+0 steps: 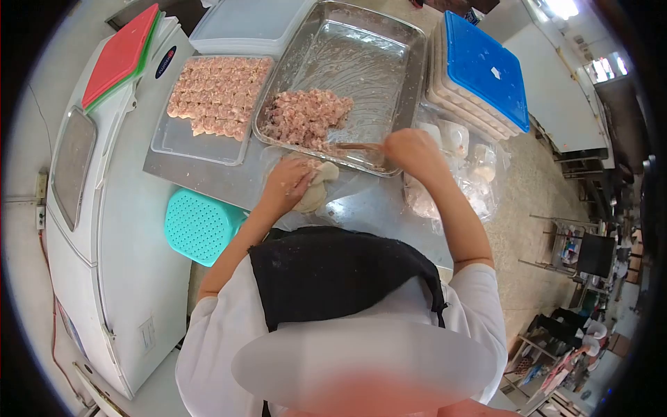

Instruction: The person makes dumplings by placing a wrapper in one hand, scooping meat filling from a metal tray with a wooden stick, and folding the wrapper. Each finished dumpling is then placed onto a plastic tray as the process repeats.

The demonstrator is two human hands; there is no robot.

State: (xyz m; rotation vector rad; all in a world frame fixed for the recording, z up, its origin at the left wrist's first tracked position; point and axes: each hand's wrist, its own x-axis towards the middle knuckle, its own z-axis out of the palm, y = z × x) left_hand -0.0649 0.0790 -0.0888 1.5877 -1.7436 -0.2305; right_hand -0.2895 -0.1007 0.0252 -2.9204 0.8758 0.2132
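My left hand (288, 182) is closed at the table's front edge on a pale round dough wrapper (326, 171). More such wrappers (313, 199) lie just below it. My right hand (413, 149) grips a thin, flat wooden stick (358, 146); its far end reaches the minced meat filling (306, 115). This filling is heaped in the near left part of a deep metal tray (410, 42), whose bottom is smeared with residue. Left of that tray, a clear plastic tray (198, 151) carries rows of small meat-topped pieces (222, 90).
Stacked trays under a blue lid (486, 69) stand at right, beside plastic bags of pale rounds (479, 160). Clear lids (250, 24) lie at the back left. A turquoise stool (201, 226) and a white chest freezer (139, 208) are at left. People (580, 330) work far right.
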